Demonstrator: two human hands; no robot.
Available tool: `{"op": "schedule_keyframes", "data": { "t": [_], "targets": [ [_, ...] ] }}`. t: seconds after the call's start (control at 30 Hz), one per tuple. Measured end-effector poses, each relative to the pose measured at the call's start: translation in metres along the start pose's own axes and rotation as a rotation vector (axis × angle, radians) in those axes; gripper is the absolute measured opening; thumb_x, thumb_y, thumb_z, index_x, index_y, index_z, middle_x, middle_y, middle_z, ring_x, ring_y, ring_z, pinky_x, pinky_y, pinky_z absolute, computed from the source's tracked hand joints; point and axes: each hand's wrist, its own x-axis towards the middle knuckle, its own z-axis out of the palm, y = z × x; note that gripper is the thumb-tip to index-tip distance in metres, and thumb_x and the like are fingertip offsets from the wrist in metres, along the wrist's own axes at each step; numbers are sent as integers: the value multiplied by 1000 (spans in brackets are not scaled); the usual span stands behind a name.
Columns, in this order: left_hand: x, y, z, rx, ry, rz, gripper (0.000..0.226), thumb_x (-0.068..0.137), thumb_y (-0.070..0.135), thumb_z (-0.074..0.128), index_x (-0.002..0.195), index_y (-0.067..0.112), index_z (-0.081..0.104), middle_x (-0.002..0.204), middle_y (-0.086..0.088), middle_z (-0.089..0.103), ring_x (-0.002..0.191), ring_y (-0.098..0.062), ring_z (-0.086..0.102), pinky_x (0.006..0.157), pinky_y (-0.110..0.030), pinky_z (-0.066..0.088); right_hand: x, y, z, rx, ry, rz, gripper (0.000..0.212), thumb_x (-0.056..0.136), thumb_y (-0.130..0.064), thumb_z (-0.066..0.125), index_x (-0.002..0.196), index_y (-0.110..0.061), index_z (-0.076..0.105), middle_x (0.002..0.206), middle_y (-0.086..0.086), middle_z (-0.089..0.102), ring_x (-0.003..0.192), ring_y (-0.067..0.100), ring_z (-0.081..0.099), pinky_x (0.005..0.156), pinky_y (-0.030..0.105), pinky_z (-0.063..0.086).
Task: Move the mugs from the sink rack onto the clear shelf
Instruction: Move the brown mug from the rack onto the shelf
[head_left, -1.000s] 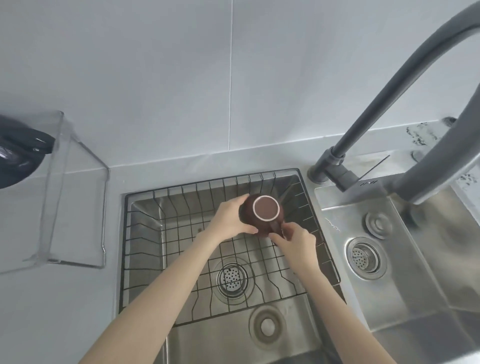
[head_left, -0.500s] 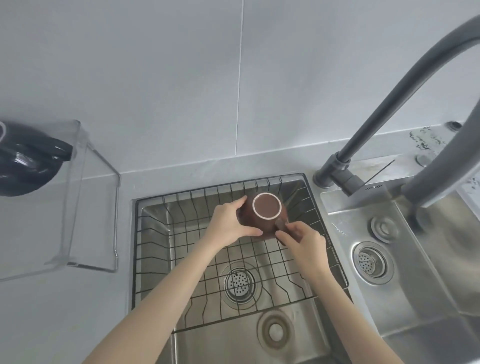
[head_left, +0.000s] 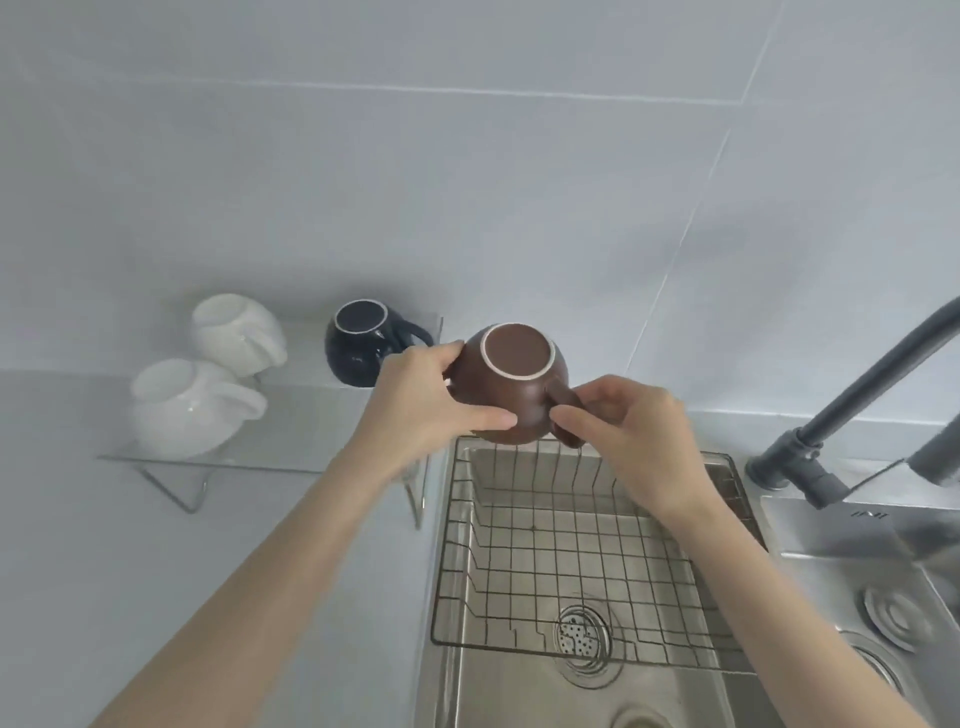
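I count three mugs upended on the clear shelf (head_left: 291, 415) already: two white mugs (head_left: 192, 410) and a dark mug (head_left: 358, 343). Both grips clasp the inverted brown mug (head_left: 511, 384) above the emptied sink rack (head_left: 571, 551), left hand (head_left: 426, 400) on its body, right hand (head_left: 631, 431) at its handle; shelving it looks like the last step.

Brown mug (head_left: 511, 387) inverted above rack (head_left: 587, 545); 3 mugs on clear shelf (head_left: 311, 415).

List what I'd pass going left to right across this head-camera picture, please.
Front white mug → rear white mug → dark blue mug → left hand → brown mug → right hand → faucet. The shelf and rack span several of these, so they're left out.
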Motion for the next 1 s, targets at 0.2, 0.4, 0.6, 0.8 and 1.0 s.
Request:
{"op": "schedule_keyframes", "data": {
  "t": [0.2, 0.4, 0.6, 0.8, 1.0],
  "targets": [
    [-23, -32, -73, 24, 113, -92, 56, 40, 37, 79, 94, 25, 68, 93, 1, 74, 91, -15, 67, 87, -41, 53, 9, -42, 69, 3, -139, -56, 9, 76, -14, 66, 78, -5, 67, 63, 4, 69, 51, 1, 55, 47, 3, 39],
    [-26, -78, -98, 10, 148, -196, 57, 38, 37, 80, 90, 19, 68, 90, -2, 75, 90, -18, 68, 84, -44, 54, 22, -43, 125, -19, -217, -29, 8, 75, -14, 67, 77, -6, 67, 60, 3, 68, 52, 4, 56, 53, 11, 44],
    [-20, -106, -99, -13, 115, -234, 63, 36, 39, 79, 93, 16, 67, 94, -3, 74, 92, -20, 68, 87, -44, 53, 31, -33, 151, -52, -242, 16, 8, 75, -14, 67, 75, -7, 66, 58, 2, 66, 49, 4, 53, 49, 8, 39],
    [-20, -121, -96, -38, 119, -233, 74, 32, 48, 75, 97, 14, 66, 98, -6, 74, 94, -22, 67, 88, -46, 53, 34, -27, 159, -54, -261, 31, 7, 74, -14, 67, 75, -7, 66, 68, 12, 72, 55, 13, 56, 52, 11, 41],
    [-19, -129, -94, -68, 116, -228, 74, 31, 47, 75, 98, 16, 66, 97, -5, 74, 94, -22, 67, 87, -45, 53, 35, -23, 164, -39, -269, 33, 8, 75, -12, 67, 78, -5, 66, 73, 14, 73, 53, 9, 57, 52, 9, 43]
  ]
}}
